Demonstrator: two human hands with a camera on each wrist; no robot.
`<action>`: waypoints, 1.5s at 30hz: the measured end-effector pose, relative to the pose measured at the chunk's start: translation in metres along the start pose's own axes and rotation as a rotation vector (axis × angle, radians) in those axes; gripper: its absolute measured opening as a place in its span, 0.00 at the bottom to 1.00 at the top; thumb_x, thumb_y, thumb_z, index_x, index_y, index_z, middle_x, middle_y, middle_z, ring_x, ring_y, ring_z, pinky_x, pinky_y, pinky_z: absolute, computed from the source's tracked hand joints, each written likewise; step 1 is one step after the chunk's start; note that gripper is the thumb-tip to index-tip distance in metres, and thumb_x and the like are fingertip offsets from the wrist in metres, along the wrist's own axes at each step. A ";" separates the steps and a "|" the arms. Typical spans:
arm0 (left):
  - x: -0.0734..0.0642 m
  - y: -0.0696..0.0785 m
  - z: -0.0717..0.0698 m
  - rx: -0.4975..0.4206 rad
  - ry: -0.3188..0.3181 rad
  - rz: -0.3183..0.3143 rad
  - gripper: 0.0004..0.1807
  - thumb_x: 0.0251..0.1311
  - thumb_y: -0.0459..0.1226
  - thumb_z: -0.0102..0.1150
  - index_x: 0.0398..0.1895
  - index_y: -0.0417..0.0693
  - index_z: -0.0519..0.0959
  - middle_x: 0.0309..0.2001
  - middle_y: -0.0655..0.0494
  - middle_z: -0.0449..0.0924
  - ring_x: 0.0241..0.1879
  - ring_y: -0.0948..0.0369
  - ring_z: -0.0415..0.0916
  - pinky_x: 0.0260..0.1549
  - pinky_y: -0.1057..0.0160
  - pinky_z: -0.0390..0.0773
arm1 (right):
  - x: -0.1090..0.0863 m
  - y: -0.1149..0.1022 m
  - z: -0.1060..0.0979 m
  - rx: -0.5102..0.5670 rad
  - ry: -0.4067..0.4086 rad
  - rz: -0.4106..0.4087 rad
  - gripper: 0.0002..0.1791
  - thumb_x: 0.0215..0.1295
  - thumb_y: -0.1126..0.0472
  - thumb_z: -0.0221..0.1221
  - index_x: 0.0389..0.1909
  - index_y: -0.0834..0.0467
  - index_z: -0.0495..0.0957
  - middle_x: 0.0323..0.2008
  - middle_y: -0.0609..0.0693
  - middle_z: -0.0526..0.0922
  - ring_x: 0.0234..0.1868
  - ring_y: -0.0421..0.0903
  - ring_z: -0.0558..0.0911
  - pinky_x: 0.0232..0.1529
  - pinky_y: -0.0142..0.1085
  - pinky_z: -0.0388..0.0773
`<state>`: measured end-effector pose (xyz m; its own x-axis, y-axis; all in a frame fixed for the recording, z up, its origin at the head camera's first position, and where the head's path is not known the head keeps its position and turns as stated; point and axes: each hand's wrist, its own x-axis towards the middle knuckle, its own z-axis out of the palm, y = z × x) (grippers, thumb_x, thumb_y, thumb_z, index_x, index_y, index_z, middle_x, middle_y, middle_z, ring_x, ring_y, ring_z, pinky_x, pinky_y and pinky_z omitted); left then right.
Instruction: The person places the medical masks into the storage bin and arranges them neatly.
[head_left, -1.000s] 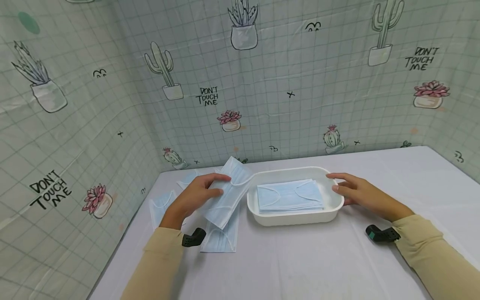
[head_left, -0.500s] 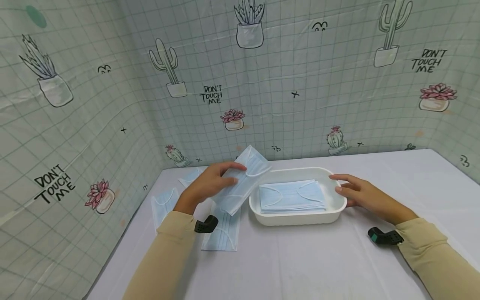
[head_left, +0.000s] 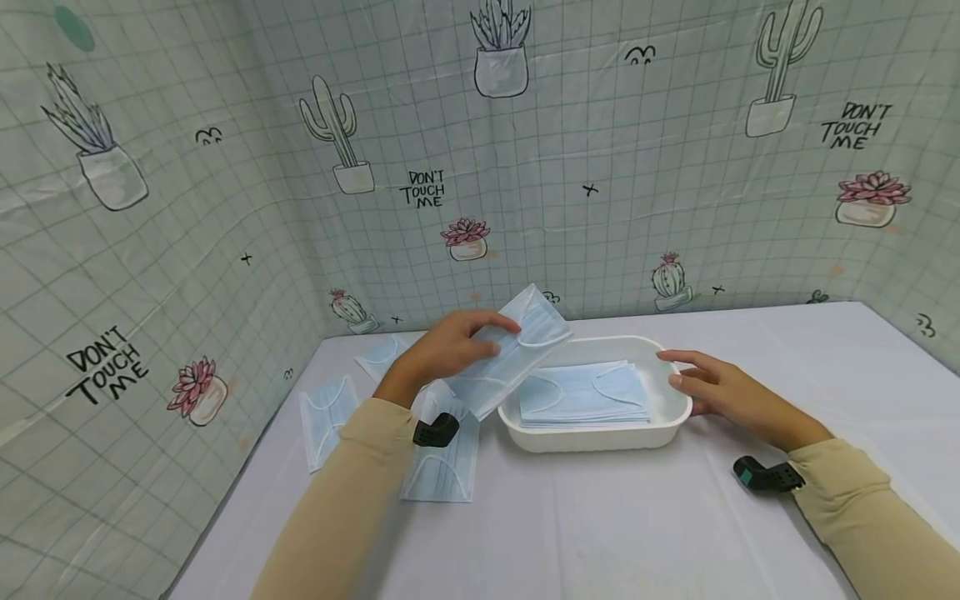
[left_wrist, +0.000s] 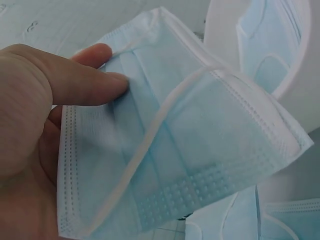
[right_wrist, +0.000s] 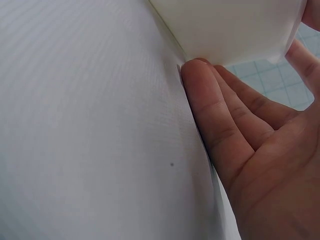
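My left hand (head_left: 450, 346) pinches a pale blue disposable face mask (head_left: 521, 358), tilted above the left end of a white tray (head_left: 592, 439). In the left wrist view, the thumb lies across the pleats of this mask (left_wrist: 200, 130) and one ear loop hangs over its front. A neat stack of face masks (head_left: 581, 396) lies inside the tray. At the tray's right end, my right hand (head_left: 720, 387) holds the rim between thumb and fingers. The right wrist view has the lower fingers (right_wrist: 205, 95) on the table against the outer wall of the tray (right_wrist: 235, 30).
Several loose masks lie left of the tray: one at the far left (head_left: 327, 421), one behind the left hand (head_left: 380, 354), one in front (head_left: 442, 475). A white cloth covers the table (head_left: 600, 525). Behind stands a cactus-print curtain (head_left: 525, 183).
The left hand has moved right and slightly up with the mask, from over the loose masks to the tray's left end. The right hand has stayed at the tray's rim.
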<state>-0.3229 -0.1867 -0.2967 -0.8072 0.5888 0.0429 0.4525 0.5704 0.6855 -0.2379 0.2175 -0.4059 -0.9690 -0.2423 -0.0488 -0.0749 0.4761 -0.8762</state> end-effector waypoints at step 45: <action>0.061 0.019 0.046 0.043 -0.232 0.129 0.23 0.63 0.25 0.53 0.54 0.56 0.85 0.62 0.60 0.77 0.62 0.64 0.67 0.62 0.61 0.66 | -0.001 0.002 0.000 -0.026 -0.002 0.010 0.34 0.77 0.44 0.51 0.78 0.47 0.55 0.70 0.68 0.63 0.53 0.52 0.81 0.48 0.38 0.79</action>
<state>-0.3465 -0.1133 -0.3139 -0.6352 0.7711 -0.0433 0.5658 0.5028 0.6536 -0.2366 0.2184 -0.4075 -0.9693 -0.2386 -0.0586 -0.0709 0.5002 -0.8630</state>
